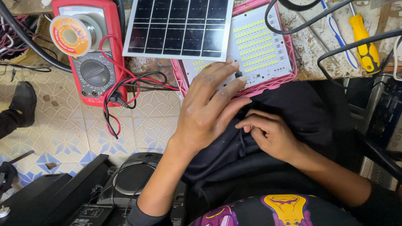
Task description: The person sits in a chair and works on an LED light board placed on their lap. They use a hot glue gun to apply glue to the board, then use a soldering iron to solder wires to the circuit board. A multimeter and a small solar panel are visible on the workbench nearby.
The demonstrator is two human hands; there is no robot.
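A dark shirt with a purple and yellow print (pixel 258 223) fills the bottom edge, nearest the camera, with the person's lap in black cloth above it. Both forearms reach forward from there.

The left hand (pixel 211 109) lies flat with fingers spread, its fingertips (pixel 228 67) pressing on the near edge of a white LED board (pixel 260 49) set in a pink frame (pixel 289 71). The grip is released, holding nothing; the open palm seems to steady the board, which overhangs the desk (pixel 307 48) edge toward the lap.

The right hand (pixel 269 132) rests on the lap just below the board, fingers curled inward, pinching at the dark cloth or something tiny; I cannot tell which.

A small solar panel (pixel 179 24) leans across the board's far left corner, partly covering it. To its left a red multimeter (pixel 91 49) lies with a solder spool (pixel 70 35) on top and red and black leads (pixel 117 96) trailing off the desk. A yellow screwdriver (pixel 365 42) lies to the right among black cables. Tiled floor (pixel 77 130) shows below left.
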